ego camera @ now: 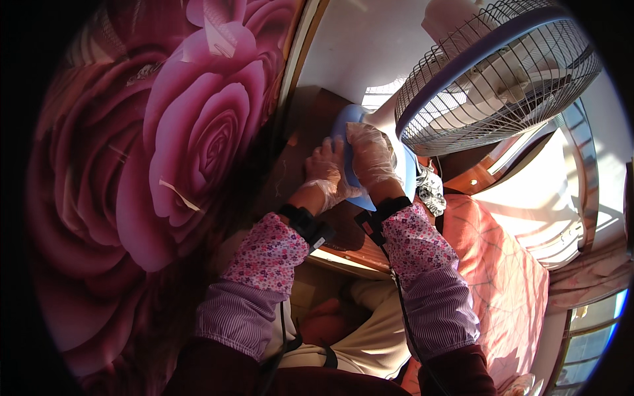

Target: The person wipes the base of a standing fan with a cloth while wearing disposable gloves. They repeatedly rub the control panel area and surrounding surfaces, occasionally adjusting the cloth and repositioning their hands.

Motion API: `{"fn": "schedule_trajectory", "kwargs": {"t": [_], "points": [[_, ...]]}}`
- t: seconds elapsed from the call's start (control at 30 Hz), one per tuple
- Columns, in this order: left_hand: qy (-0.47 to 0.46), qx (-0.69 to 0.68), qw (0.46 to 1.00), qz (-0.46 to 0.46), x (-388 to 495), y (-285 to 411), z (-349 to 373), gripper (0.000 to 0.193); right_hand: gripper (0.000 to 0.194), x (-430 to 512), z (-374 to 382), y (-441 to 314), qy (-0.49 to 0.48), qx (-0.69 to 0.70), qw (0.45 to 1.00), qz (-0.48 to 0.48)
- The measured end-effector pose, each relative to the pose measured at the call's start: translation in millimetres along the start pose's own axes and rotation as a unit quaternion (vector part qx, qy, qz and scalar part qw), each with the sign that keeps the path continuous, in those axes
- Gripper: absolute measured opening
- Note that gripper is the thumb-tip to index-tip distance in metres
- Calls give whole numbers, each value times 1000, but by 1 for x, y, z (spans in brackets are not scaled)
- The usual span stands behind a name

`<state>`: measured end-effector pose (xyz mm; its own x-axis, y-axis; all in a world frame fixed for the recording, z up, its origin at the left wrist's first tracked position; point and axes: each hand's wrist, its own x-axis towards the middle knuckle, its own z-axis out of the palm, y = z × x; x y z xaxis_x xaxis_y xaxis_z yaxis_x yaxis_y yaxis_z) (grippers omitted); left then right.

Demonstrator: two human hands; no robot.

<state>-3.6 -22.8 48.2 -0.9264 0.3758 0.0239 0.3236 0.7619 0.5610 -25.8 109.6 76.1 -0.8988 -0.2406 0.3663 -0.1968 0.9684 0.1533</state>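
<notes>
An electric fan stands before me, its round blue base (409, 173) on a dark brown wooden cabinet top (297, 148). My left hand (324, 171), in a clear plastic glove, is at the left rim of the base, thumb near its front edge and fingers along its side. Also gloved, my right hand (371, 153) rests over the top of the base with its fingers bent. Whether anything is under that palm is hidden. The fan's wire cage (495, 109), with a blue ring, leans out above and to the right of my hands.
A glossy panel with a large rose print (198, 148) rises close on the left. To the right are a bed with an orange-pink sheet (500, 277) and a cream padded headboard (535, 193). A black-and-white patterned cloth (431, 190) lies beside the fan base.
</notes>
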Motion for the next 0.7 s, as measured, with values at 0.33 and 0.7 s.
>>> {"fn": "schedule_trajectory", "kwargs": {"t": [0.33, 0.7], "points": [[22, 25, 999, 11, 4, -5, 9, 141, 25, -44, -48, 23, -115, 467, 871, 101], [58, 38, 997, 17, 4, -5, 14, 141, 19, -106, -39, 70, -115, 441, 805, 379]]}}
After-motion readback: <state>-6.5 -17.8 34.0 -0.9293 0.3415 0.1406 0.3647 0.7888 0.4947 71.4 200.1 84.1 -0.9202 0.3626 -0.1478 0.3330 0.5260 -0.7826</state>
